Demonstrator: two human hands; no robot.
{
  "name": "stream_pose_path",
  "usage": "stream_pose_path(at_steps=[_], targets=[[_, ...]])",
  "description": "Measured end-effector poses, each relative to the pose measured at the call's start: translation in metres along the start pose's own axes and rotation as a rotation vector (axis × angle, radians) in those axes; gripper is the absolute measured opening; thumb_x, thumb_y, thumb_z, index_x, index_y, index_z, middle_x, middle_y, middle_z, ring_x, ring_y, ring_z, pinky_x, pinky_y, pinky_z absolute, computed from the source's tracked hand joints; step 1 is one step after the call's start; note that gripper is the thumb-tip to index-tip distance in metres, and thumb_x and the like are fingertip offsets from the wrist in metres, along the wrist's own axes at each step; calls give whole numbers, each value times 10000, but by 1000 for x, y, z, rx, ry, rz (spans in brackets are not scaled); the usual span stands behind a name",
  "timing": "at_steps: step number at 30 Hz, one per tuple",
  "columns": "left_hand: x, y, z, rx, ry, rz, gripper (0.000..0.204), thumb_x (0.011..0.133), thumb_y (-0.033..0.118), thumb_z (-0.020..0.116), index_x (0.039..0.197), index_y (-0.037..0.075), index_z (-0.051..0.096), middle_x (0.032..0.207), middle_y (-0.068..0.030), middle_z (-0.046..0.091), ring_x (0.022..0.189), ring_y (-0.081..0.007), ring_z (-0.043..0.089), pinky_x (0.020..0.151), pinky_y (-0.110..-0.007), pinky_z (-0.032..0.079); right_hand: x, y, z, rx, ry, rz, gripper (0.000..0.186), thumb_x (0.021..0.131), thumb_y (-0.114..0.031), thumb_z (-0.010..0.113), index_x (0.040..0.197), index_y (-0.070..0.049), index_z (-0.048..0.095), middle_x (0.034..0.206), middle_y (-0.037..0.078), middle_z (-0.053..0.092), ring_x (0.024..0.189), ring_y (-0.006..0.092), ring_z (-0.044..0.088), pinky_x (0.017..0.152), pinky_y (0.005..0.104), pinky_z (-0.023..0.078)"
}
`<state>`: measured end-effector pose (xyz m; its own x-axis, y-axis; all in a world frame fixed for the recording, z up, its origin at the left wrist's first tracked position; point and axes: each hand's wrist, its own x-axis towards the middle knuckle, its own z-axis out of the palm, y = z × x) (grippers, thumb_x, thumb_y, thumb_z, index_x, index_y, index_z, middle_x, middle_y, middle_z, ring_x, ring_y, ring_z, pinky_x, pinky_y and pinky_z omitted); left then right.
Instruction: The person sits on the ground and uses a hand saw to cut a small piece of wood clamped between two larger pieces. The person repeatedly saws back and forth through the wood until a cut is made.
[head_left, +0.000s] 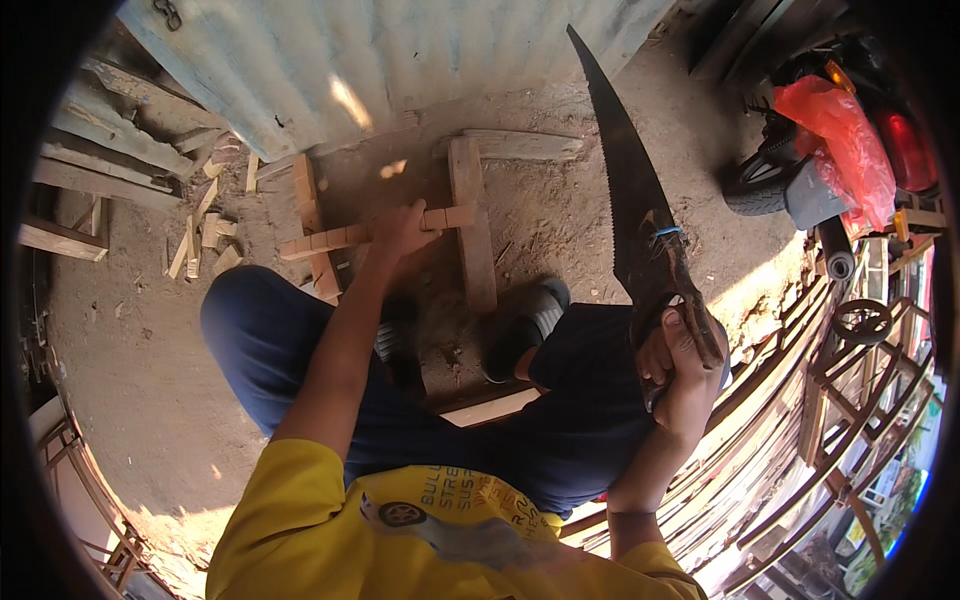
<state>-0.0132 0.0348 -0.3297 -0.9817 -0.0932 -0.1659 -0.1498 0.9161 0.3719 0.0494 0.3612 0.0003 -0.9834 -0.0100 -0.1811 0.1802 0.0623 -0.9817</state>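
Observation:
My left hand (404, 230) is closed around a narrow wooden strip (330, 241) scored with evenly spaced lines along its length. That strip lies across two wooden battens: a reddish one (308, 200) on the left and a thicker, pale one (470, 225) on the right. Raised at the right, my right hand (682, 362) grips the worn wooden handle of a handsaw (625, 160). Its dark toothed blade points up and away, apart from the strip, and a blue tie wraps the handle's upper end.
Small wood offcuts (212, 232) are scattered at the left, beside stacked boards (120, 140). A corrugated metal sheet (400, 60) stands at the far side. On the right are a motorbike with a red plastic bag (840, 130) and long timber strips (770, 400).

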Motion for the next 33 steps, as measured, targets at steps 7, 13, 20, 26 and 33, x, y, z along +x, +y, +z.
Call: stream_pose_path(at_steps=[7,13,20,26,33], targets=[[-8,14,-3,24,107,14,613,703,465,750,1127,73,545,1051,-180,640,992,-368,610,874,-490,450,26,7,-19,166,-60,43,151,912,-151,609,922,-22,533,525,-23,338,386,78,300,383,238,280],[-6,19,5,115,116,-66,646,715,461,738,1188,80,517,1114,-195,607,1089,-380,544,926,-534,397,23,31,-46,147,-83,-5,290,898,-205,634,991,53,538,536,-20,379,420,74,338,406,223,278],[-12,45,3,389,68,-210,730,758,529,664,1306,110,424,1248,-195,533,1192,-375,486,968,-727,242,28,19,-45,147,-237,2,363,871,-222,676,1035,82,567,615,-12,443,519,84,405,489,227,337],[-2,44,11,436,-69,-406,816,733,596,649,1357,136,392,1326,-198,483,1272,-377,422,1005,-765,134,32,3,-44,184,-322,49,381,851,-217,710,1041,91,591,676,-8,489,599,91,455,572,230,399],[2,58,-4,532,-264,-421,852,796,577,603,1447,134,279,1401,-195,426,1333,-371,363,1031,-717,186,29,-8,-47,43,-309,81,261,852,-196,716,906,28,595,676,-5,499,607,90,459,622,239,430]])
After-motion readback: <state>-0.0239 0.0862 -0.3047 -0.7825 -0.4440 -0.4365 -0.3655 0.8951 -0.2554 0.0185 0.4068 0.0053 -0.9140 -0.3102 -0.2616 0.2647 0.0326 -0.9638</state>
